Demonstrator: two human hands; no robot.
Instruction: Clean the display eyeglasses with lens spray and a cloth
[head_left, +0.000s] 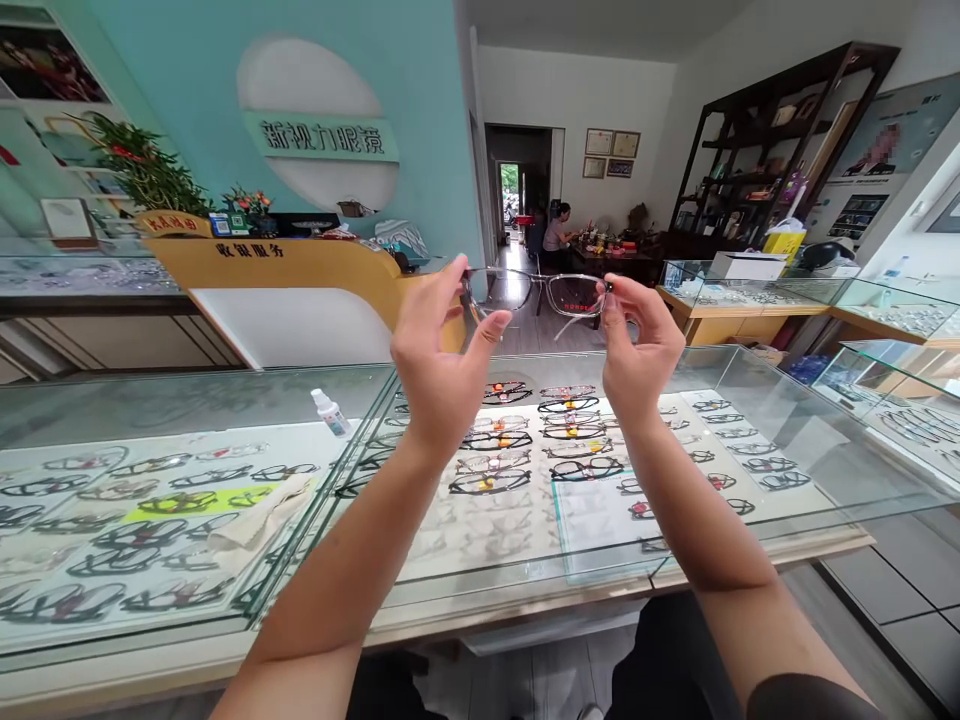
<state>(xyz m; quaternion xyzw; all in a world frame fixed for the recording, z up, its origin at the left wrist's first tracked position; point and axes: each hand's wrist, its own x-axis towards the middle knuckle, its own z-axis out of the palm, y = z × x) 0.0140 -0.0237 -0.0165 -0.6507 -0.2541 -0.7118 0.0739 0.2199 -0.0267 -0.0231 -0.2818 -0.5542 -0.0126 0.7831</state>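
Observation:
Both my hands hold up a pair of eyeglasses (541,279) with a thin, clear-looking frame, above a glass display case. My left hand (442,350) grips the left end of the frame between thumb and fingers. At the other end, my right hand (637,335) pinches the corner by the hinge. Small red lettering shows on the right lens. Beneath the hands, rows of eyeglasses (499,440) lie inside the glass display case (480,570).
A white spray bottle (330,412) and a beige cloth (259,525) rest on the left glass top. Beyond stands a yellow-and-white counter (300,310). A person (556,238) sits at a table far back. More glass cases (795,295) line the right.

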